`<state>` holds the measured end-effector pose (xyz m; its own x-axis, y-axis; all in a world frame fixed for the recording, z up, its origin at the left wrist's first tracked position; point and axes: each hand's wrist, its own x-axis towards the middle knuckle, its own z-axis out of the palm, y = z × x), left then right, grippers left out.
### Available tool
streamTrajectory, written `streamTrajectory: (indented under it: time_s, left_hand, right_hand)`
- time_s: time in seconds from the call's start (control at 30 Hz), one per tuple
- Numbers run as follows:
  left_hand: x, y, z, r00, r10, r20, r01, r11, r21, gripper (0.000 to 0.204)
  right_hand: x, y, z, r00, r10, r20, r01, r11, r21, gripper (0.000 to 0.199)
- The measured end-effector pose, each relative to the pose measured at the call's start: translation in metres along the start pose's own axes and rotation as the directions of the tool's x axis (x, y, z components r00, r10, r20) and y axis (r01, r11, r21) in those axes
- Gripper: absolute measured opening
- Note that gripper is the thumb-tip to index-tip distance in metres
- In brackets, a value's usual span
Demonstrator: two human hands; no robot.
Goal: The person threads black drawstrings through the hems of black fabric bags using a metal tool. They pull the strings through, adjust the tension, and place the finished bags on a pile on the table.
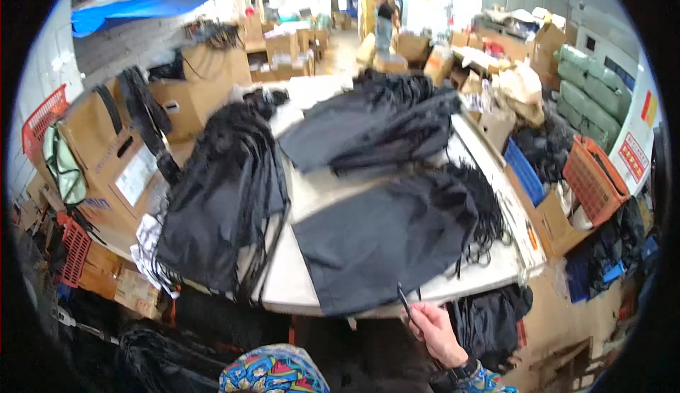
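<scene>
My right hand (433, 330) comes up from the lower edge at the table's near rim, its fingers closed on a thin dark pen-like stick (403, 298). The stick's tip points at the front edge of the nearest pile of black drawstring bags (386, 240). A second pile of black bags (219, 201) hangs over the white table (301, 283) on the left. A third pile (375, 127) lies at the far end. My left hand is hidden; only a bright patterned sleeve (273, 372) shows at the bottom.
Cardboard boxes (106, 159) and red baskets (42, 120) stand to the left. An orange basket (591, 180), a blue crate (524, 173) and green bundles (591, 95) are on the right. More black bags lie under the table. A person (384, 17) stands far back.
</scene>
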<state>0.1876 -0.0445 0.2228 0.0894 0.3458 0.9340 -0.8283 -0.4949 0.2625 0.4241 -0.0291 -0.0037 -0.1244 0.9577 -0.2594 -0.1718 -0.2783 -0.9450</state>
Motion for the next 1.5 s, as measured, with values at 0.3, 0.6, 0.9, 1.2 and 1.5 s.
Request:
streamTrajectory:
  time_s: [0.3,0.6,0.9,1.2,1.5]
  left_hand:
    - [-0.016,-0.013,0.020,0.986,0.128,-0.103,-0.127,0.992,0.013,0.024]
    - [-0.011,-0.007,0.054,0.968,0.105,-0.228,-0.126,0.989,-0.081,0.005]
    - [-0.080,0.018,-0.028,0.770,-0.232,-0.594,0.514,0.777,0.364,0.014]
    - [-0.252,-0.060,-0.092,0.213,-0.201,-0.956,0.964,0.202,0.172,0.025]
    - [-0.236,-0.087,-0.083,0.423,-0.289,-0.859,0.905,0.081,0.418,0.028]
  right_hand:
    - [0.001,0.006,0.010,0.998,0.050,-0.038,-0.048,0.998,0.042,0.016]
    - [-0.009,0.014,-0.003,0.999,0.045,0.006,-0.044,0.997,-0.056,0.019]
    - [-0.008,0.014,0.005,0.999,0.038,-0.032,-0.043,0.986,-0.163,0.017]
    - [-0.011,0.017,-0.006,0.993,0.078,-0.084,-0.084,0.994,-0.066,0.018]
    - [-0.002,0.020,0.010,1.000,0.012,-0.001,-0.012,0.998,-0.060,0.020]
